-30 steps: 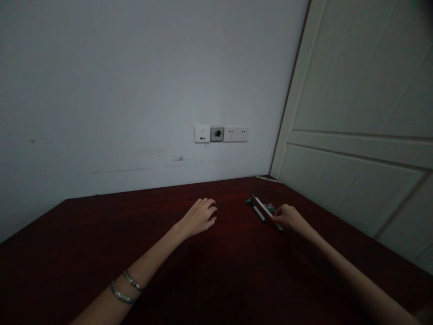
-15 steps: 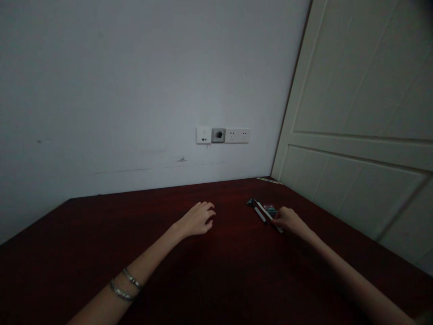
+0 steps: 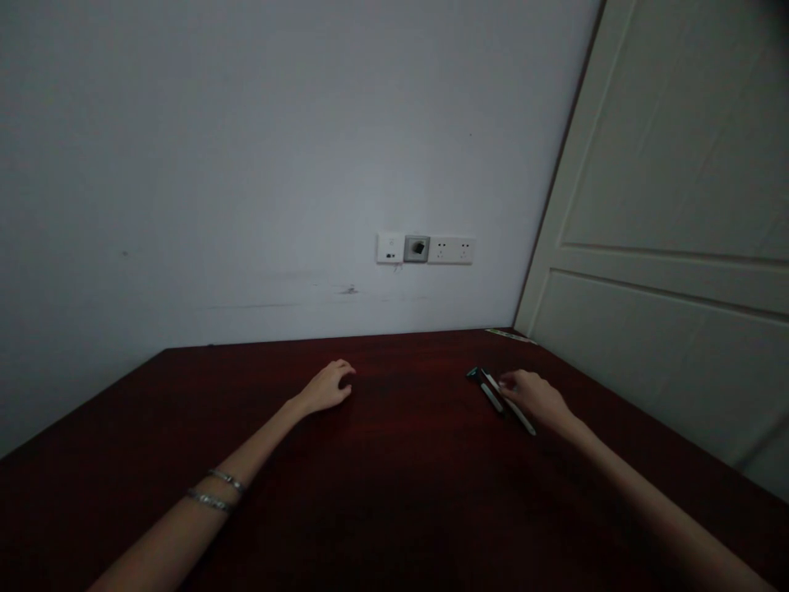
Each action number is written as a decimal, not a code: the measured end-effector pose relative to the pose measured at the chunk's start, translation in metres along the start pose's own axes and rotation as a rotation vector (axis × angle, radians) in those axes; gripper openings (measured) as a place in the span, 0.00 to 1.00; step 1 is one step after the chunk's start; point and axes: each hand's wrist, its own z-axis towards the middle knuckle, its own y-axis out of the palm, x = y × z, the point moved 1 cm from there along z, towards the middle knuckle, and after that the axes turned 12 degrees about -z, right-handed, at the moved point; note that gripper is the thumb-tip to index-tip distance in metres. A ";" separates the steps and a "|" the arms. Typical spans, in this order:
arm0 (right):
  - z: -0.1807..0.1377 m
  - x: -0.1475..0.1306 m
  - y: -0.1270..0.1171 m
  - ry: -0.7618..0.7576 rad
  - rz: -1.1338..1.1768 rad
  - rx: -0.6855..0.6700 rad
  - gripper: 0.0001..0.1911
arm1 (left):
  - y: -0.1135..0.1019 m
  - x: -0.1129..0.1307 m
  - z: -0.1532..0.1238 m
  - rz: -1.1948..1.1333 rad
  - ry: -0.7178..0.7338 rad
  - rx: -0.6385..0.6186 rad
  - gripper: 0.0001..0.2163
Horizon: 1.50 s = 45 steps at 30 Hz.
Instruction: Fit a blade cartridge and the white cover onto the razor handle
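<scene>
My right hand lies on a small bunch of thin pen-like sticks on the dark red table, near its right side. The fingers are closed over a long thin white stick that passes under the hand and shows on both sides of it. A dark piece sits at the far end of the bunch. My left hand rests palm down on the bare table to the left, fingers loosely bent and holding nothing. Two bracelets circle the left forearm.
A white wall rises behind the table, with a row of sockets. A pale panelled door stands along the table's right edge. A thin greenish strip lies in the back right corner.
The white stick was tilted up in my right hand and now lies flat under it. My left hand's fingers have curled in a little. The view has shifted, so everything sits further right.
</scene>
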 end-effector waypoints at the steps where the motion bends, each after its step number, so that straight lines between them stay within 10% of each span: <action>1: 0.001 -0.012 -0.001 -0.047 -0.022 -0.002 0.17 | -0.002 -0.008 -0.005 0.014 -0.014 0.025 0.14; 11: 0.003 -0.119 0.047 -0.642 0.057 0.093 0.25 | -0.007 -0.035 -0.046 0.034 -0.146 0.032 0.17; 45: 0.004 -0.133 0.068 -0.595 0.159 0.141 0.23 | 0.002 -0.033 -0.049 0.140 -0.159 -0.017 0.20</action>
